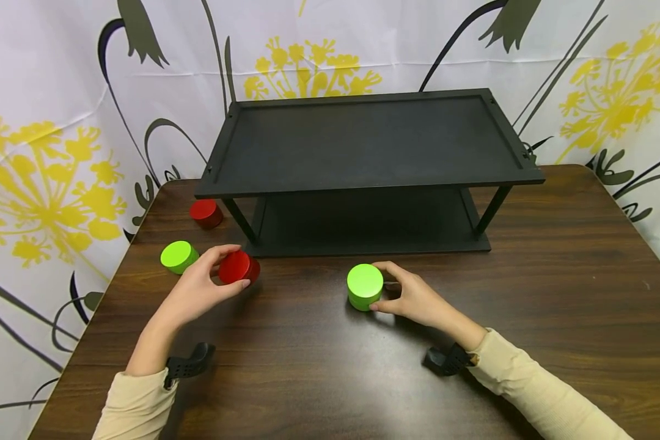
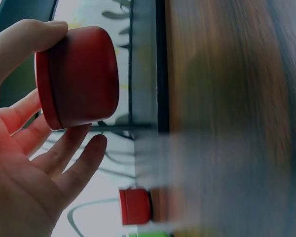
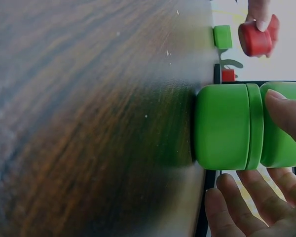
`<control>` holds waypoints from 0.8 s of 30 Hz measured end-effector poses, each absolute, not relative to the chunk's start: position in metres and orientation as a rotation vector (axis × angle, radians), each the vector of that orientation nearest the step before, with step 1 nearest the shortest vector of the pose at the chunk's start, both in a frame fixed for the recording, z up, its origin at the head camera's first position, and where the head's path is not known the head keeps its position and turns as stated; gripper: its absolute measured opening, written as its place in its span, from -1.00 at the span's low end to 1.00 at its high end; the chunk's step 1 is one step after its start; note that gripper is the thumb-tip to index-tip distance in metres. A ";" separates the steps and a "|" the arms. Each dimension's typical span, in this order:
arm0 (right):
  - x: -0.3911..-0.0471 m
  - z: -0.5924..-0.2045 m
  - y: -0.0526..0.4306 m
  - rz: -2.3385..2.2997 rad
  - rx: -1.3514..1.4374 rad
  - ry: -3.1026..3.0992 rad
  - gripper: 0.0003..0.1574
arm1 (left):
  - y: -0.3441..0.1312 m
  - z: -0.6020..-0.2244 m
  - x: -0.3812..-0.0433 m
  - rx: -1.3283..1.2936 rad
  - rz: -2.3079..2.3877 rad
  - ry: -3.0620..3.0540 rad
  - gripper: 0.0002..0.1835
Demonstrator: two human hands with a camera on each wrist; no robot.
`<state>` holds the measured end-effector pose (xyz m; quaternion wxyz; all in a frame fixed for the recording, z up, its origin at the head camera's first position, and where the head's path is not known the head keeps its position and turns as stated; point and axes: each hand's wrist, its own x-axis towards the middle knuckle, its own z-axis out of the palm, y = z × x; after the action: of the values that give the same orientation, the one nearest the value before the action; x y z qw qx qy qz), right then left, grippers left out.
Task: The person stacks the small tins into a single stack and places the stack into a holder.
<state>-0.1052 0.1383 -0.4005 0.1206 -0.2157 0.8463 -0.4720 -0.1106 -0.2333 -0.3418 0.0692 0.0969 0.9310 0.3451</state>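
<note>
My left hand (image 1: 200, 286) grips a red round lidded tin (image 1: 238, 267) between thumb and fingers, raised above the table in the left wrist view. To the right, two green round tins stand stacked, the lower green tin (image 3: 224, 127) resting on the table. My right hand (image 1: 415, 299) holds the upper green tin (image 1: 365, 281) by its sides, with the thumb on one side and fingers on the other. Left of my left hand, another green tin (image 1: 178, 255) sits on the table. Behind that one is a second red tin (image 1: 206, 214), beside the rack's left end.
A black two-tier rack (image 1: 363, 143) stands at the back of the brown wooden table (image 1: 308, 366), its upper shelf overhanging the lower shelf (image 1: 363, 226). Thin posts join the tiers. A white flower-printed cloth (image 1: 187, 73) hangs behind and to both sides.
</note>
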 end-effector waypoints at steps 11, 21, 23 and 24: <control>-0.106 -0.400 0.140 -1.358 -0.611 2.479 -0.18 | -0.195 -0.345 -0.115 0.474 1.097 2.855 -0.37; -0.106 -0.400 0.140 -1.330 -0.599 2.506 -0.17 | -0.168 -0.342 -0.116 0.568 1.178 2.813 -0.35; -0.106 -0.400 0.140 -1.327 -0.598 2.510 -0.17 | -0.164 -0.341 -0.116 0.582 1.201 2.808 -0.34; -0.106 -0.401 0.140 -1.325 -0.600 2.513 -0.17 | -0.161 -0.341 -0.116 0.587 1.216 2.804 -0.33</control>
<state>-0.1057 0.1396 -0.4006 0.1189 -0.2050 0.8594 -0.4531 -0.1159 -0.1613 -0.3410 0.0148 0.1887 0.9009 0.3906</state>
